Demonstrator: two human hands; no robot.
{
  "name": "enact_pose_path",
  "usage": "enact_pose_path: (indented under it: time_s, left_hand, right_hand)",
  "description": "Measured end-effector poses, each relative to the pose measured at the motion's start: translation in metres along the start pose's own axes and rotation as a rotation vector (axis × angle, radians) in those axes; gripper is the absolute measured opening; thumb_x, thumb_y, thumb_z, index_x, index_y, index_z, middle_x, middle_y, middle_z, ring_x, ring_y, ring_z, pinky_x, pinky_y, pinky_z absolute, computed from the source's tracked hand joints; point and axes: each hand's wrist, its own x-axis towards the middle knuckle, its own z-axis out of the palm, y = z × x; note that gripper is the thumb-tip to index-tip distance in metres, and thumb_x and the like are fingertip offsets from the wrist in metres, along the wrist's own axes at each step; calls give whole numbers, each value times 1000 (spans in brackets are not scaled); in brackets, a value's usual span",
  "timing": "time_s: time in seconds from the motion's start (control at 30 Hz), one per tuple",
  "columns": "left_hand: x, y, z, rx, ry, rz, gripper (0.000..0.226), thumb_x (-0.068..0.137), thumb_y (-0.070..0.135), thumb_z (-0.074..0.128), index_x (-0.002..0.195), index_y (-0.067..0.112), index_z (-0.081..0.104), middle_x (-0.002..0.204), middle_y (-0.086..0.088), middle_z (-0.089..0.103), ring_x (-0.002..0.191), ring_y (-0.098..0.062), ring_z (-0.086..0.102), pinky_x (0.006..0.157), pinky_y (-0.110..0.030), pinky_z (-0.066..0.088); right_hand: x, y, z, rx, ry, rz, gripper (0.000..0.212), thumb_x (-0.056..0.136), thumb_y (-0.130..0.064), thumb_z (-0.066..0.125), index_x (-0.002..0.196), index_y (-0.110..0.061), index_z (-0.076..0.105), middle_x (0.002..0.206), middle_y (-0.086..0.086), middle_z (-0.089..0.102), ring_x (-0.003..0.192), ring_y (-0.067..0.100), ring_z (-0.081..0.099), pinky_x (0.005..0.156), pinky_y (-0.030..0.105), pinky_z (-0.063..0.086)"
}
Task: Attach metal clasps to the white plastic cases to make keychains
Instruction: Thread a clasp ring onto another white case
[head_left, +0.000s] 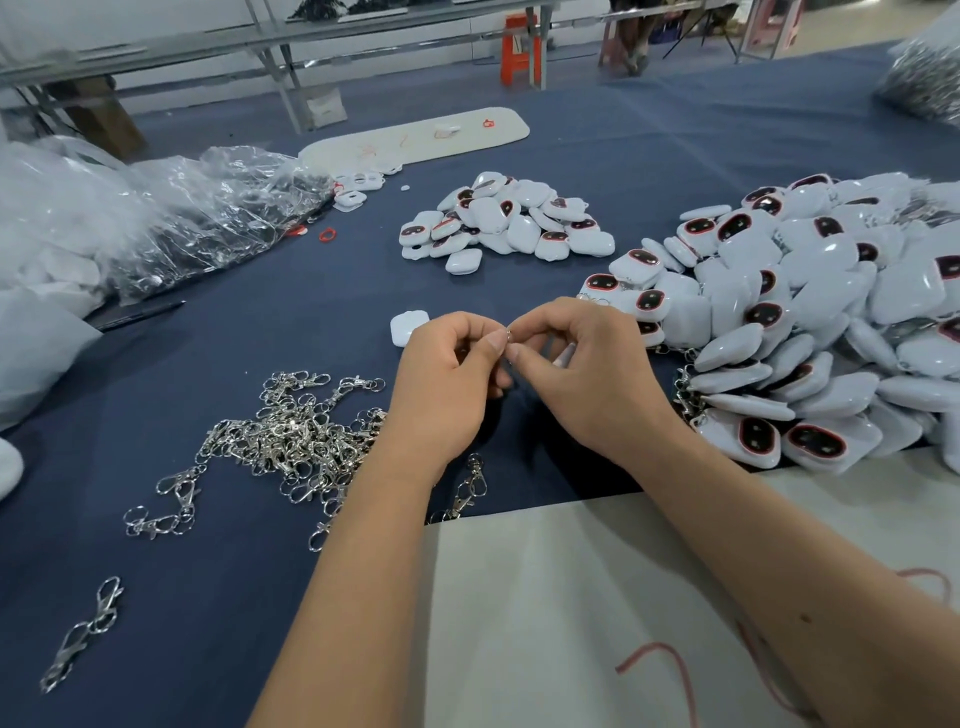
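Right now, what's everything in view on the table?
clasp heap: many, silver, near left
loose clasps: one linked pair, silver, front left
small case pile: many, white with dark-red faces, centre back
big case pile: many, white, some with clasps, right
single case: one, white, behind left hand
plastic bags: clear, far left
white board: one, back
cloth: blue, covers table
left hand: pinches small ring
right hand: pinches same ring, holds a white piece
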Motion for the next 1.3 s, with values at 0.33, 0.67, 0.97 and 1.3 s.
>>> enact_pose_path:
  time_s: [0.33, 0.67, 0.97, 1.3]
  left_hand:
    - [-2, 2, 3, 53, 3, 32, 17, 103, 9, 56, 92, 8, 68, 65, -2, 65, 63, -12, 61, 71, -37, 56]
    - [-3, 3, 3, 39, 27, 27, 14, 100, 9, 60, 92, 9, 71, 68, -4, 68, 64, -13, 62, 70, -37, 56]
    - [-2, 3, 3, 6, 38, -13, 12, 99, 6, 63, 91, 4, 72, 67, -6, 66, 58, -8, 59, 59, -19, 50]
    - [-3, 6, 3, -20, 59, -25, 14, 97, -1, 61, 87, 3, 69, 71, -7, 65, 59, -9, 60, 59, -19, 50]
  right_hand:
    - [0, -1, 0, -33, 25, -16, 9, 86, -12, 75, 86, -20, 74, 67, -13, 66, 71, 1, 58, 67, 13, 38]
    - [0, 0, 0, 5, 36, 22, 9, 86, -13, 76, 92, -19, 75, 79, -9, 68, 66, -2, 54, 65, 13, 36]
    - [0, 2, 1, 17, 32, 5, 15, 85, -12, 75, 93, -24, 75, 78, -9, 69, 62, 8, 56, 60, 14, 37]
    - [0, 3, 0, 40, 28, -18, 20, 84, -10, 78, 95, -26, 76, 79, -8, 70, 54, 6, 47, 57, 13, 35]
